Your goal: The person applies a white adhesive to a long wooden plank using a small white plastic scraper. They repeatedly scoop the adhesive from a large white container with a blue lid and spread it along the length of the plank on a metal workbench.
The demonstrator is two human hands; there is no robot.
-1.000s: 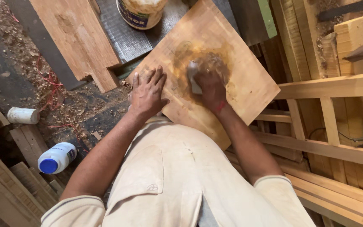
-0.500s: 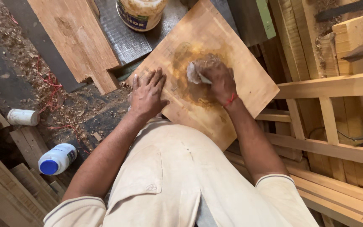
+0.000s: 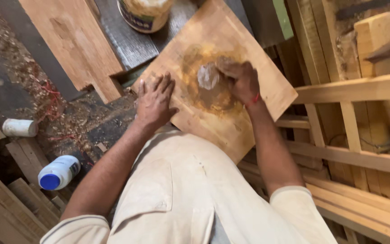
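Head view looking down on a person in a cream shirt. Square wooden board [image 3: 253, 54] sits upper centre of the frame, turned like a diamond, with a wet brown-yellow stain patch in its middle. Right hand [image 3: 240, 81] is on that patch, fingers curled together and clamped on a small whitish pad [image 3: 207, 76] pressed to the board surface; red thread on the wrist. Left hand [image 3: 153, 100] lies flat on the board's lower-left edge, centre-left of frame, fingers spread apart, palm down, holding nothing. Open tin [image 3: 144, 14] with yellowish smears at top centre, just beyond the board's upper-left edge, standing on a dark grey sheet. Notched wooden plank [image 3: 68, 45] in the upper left. White bottle with blue cap [image 3: 58, 171] lies on its side at lower left, well apart from the hands; a white tube [image 3: 19, 127] lies at the left edge. Sawdust and red string on the floor left of centre. Pale wooden frame [image 3: 353, 90] fills the right side
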